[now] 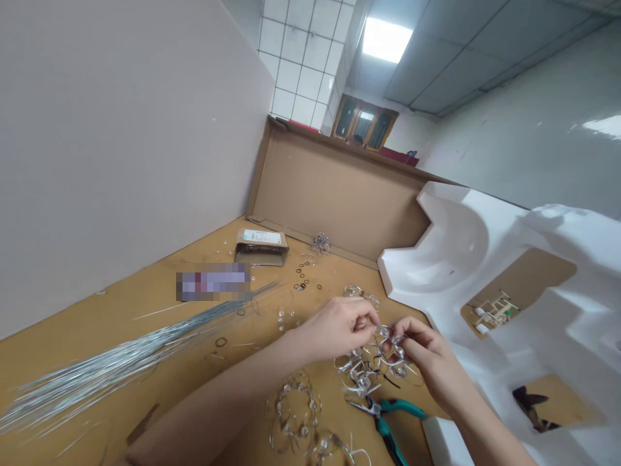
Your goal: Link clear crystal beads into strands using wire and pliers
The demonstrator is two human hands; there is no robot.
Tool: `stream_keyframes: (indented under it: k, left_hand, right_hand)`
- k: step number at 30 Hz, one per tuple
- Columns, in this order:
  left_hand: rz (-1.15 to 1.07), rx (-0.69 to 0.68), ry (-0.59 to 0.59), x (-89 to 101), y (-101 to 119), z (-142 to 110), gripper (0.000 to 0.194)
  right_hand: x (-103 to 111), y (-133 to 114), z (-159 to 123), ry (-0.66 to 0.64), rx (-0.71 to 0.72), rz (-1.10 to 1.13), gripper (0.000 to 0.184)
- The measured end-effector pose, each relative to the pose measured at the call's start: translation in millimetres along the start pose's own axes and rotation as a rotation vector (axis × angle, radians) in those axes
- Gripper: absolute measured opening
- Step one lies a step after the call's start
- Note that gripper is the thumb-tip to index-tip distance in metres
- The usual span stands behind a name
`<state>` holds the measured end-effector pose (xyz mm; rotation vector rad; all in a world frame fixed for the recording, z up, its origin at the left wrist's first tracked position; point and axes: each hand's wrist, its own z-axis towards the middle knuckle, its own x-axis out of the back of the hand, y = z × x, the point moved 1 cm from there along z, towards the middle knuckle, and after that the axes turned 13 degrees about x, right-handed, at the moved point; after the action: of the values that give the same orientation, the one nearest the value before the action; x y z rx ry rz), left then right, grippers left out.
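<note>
My left hand (339, 325) pinches a thin silver wire strung with clear beads (385, 331). On its other side, my right hand (427, 353) grips the same beaded wire between thumb and fingers. Just under both hands lies a heap of beaded wire pieces (361, 378), some with dark ties. Pliers with green handles (381, 414) rest below the hands, jaws pointing left. A round beaded wire ring (295, 409) lies beneath my left forearm, and another beaded piece (334, 446) is cut off by the lower edge.
A long bundle of straight wires (145, 353) spreads across the left. Loose clear beads (281, 318) and small dark rings (301, 275) are scattered mid-table. A small open box (262, 247) stands at the back. White moulded foam (495, 226) and a cardboard wall (334, 188) border the work area.
</note>
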<state>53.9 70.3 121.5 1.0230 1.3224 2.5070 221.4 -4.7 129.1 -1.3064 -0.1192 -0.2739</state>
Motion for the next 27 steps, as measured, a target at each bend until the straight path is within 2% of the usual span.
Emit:
stream_keyframes:
  k: [13, 18, 23, 27]
  left_hand:
    - [0.156, -0.151, 0.048, 0.0, 0.4, -0.8, 0.011]
    - [0.157, -0.125, 0.024, 0.3, -0.2, -0.3, 0.014]
    - [0.236, -0.136, 0.045, 0.4, -3.7, 1.2, 0.014]
    - [0.255, -0.159, -0.024, 1.6, -3.5, 1.6, 0.016]
  right_hand:
    - [0.0, 1.9, -1.3, -0.032, -0.011, -0.012, 0.006]
    - [-0.7, 3.9, -1.2, -0.042, -0.033, 0.041, 0.007]
    - [-1.3, 15.7, -2.7, -0.033, -0.044, 0.065, 0.009]
    - [-0.8, 26.5, -8.2, -0.057, -0.052, 0.098, 0.013]
